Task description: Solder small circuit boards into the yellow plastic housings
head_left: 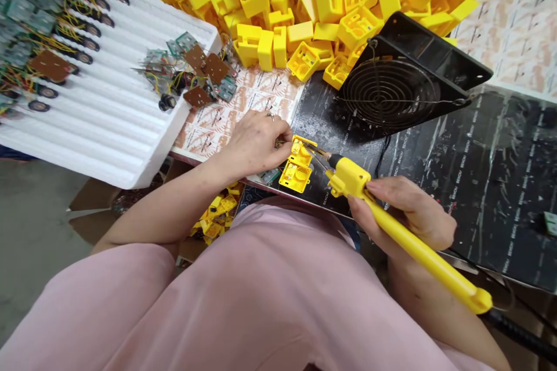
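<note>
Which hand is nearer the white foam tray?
Left. The left hand is close beside the white foam tray, not touching it; the right hand is farther off, gripping a yellow soldering iron.

Grey concrete floor lower L, w/ flat brown cardboard box flaps just beside it. Black printed bench mat on R, cream-and-tan printed paper sheet top R.

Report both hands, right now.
Left hand: closed, pinching a yellow plastic casing.
Right hand: closed, holding a yellow-handled soldering iron.
</note>
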Tool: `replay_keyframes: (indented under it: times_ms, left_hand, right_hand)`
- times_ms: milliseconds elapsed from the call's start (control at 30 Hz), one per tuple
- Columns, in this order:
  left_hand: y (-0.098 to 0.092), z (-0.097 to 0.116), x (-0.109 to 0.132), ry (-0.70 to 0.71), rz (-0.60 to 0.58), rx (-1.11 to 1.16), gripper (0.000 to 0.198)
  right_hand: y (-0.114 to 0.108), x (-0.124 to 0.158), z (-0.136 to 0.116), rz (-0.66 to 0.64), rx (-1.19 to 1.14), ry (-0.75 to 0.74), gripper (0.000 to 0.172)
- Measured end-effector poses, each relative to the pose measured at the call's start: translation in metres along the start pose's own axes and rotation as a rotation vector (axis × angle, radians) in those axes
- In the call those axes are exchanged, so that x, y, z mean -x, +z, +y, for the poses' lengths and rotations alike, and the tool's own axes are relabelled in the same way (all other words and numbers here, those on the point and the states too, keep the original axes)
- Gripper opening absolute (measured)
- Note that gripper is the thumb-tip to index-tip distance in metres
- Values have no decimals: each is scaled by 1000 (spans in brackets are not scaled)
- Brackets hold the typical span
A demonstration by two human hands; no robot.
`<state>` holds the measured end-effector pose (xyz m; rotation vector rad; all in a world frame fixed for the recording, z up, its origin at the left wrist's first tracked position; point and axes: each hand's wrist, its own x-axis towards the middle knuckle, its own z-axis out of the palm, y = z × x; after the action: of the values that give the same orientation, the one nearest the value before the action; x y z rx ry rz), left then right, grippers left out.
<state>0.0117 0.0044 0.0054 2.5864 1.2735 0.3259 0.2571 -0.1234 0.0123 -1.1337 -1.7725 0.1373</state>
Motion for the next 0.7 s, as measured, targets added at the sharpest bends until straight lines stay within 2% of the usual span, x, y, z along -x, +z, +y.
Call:
replay_keyframes:
  times_ms: [167,367,467,567,633,700]
  left_hand:
    - [-1,1,-1,7,-22,-29,34]
    - [-1,2,-4,8,-44,-53,35]
    - [-2,1,-4,22,-48,-70,34]
    - [-3,0,-5,39,-57,-73,34]
    - [-4,0,-6,34,-73,-66,34]
    - [-4,1,-6,21,-93,-62,35]
  right_hand:
    - [3,-10,-3,-69,79,-54,20]
    - [-4,-22,-4,-162,132,-150,21]
    - [-10,-20,-4,-131,92,-68,17]
    - [-14,-14,-4,-87,125,51,22]
    - [-14,-11,-4,-104,130,65,25]
    - [-12,-8,-3,-68,92,60,28]
